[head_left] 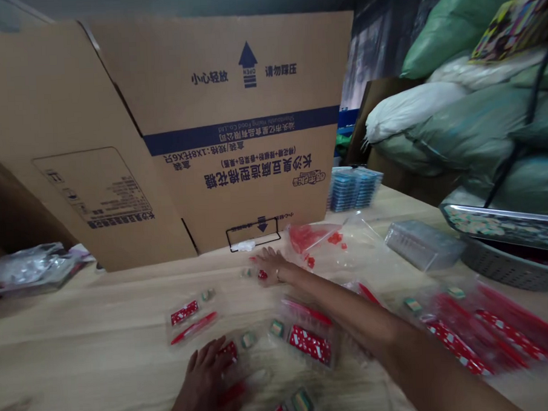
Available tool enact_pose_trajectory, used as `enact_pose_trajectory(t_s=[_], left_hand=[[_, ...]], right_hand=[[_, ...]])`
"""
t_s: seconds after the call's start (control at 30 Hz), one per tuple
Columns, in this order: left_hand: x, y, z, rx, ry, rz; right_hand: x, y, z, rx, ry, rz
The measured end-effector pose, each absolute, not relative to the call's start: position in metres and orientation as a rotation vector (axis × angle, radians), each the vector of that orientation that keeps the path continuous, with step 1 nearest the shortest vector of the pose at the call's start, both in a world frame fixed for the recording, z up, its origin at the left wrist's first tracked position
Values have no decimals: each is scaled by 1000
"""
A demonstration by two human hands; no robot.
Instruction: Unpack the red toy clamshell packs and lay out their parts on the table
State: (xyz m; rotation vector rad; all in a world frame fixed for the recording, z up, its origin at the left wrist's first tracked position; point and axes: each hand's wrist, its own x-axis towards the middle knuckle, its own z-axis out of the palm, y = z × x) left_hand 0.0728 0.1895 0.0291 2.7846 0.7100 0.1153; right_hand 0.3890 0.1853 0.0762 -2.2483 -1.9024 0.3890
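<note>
My left hand (204, 378) is at the near edge, its fingers closed over a clear plastic pack with a red polka-dot pencil case (228, 352) and a small green-and-cream eraser (248, 339); motion blurs it. My right hand (271, 267) reaches across to the far side of the table, just before the cardboard box. Its fingers are stretched out, lying over another small pack with a red dotted piece (262, 274). Between the hands lies a similar clear pack (309, 343). Left of them is one with a red pen (194, 328).
A large cardboard box (255, 188) stands behind the table (102, 334). More red packs (483, 329) lie at right, near a clear plastic box (423, 244) and grey basket (512, 262). A bag with red pieces (316, 240), blue stacked packs (355, 187) and sacks (470, 121) are beyond.
</note>
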Motion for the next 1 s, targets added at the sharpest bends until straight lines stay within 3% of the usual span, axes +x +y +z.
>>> enact_pose_trajectory(t_s=[0.17, 0.37, 0.5, 0.67, 0.77, 1.0], left_hand=[[115, 184, 38, 2715, 582, 307], [179, 163, 42, 2497, 417, 139], [180, 161, 40, 2532, 541, 95], [179, 153, 46, 2683, 372, -8], [184, 145, 47, 2718, 207, -69], [182, 134, 43, 2743, 237, 20]], right_hand=[[356, 83, 46, -2310, -1892, 528], [345, 29, 55, -2275, -1713, 642], [361, 24, 72, -2022, -1594, 774], [377, 31, 86, -2010, -1599, 638], [388, 56, 95, -1997, -1760, 552], [389, 127, 74, -1958, -2180, 755]])
